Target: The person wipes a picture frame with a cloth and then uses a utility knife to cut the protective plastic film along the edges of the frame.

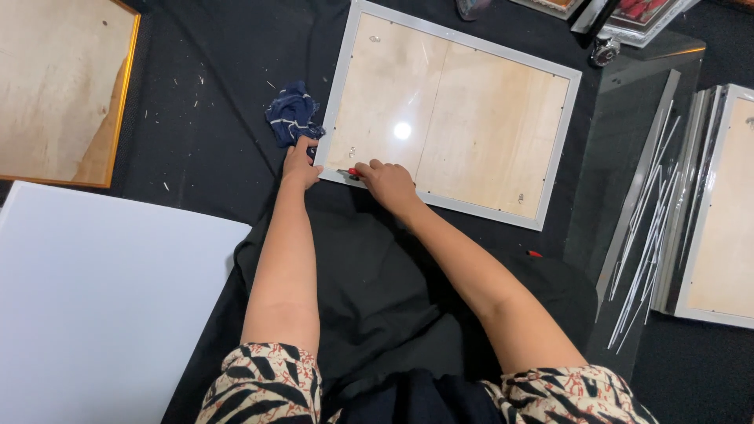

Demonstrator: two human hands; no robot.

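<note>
The left hand [301, 163] holds the corner of a silver picture frame [562, 126], while the right hand [388, 182] presses a small red tool [353, 172] on its edge.

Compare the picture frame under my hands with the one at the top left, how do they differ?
The frame under the hands has a silver-white border; the top-left frame has a gold one. The silver frame shows whole, the gold frame is cut off by the picture's edge. Both lie flat on black cloth with wooden backing up.

White board [94, 290] lower left, gold-edged frame [55, 86] (upper left), metal strips [648, 235] right.
</note>
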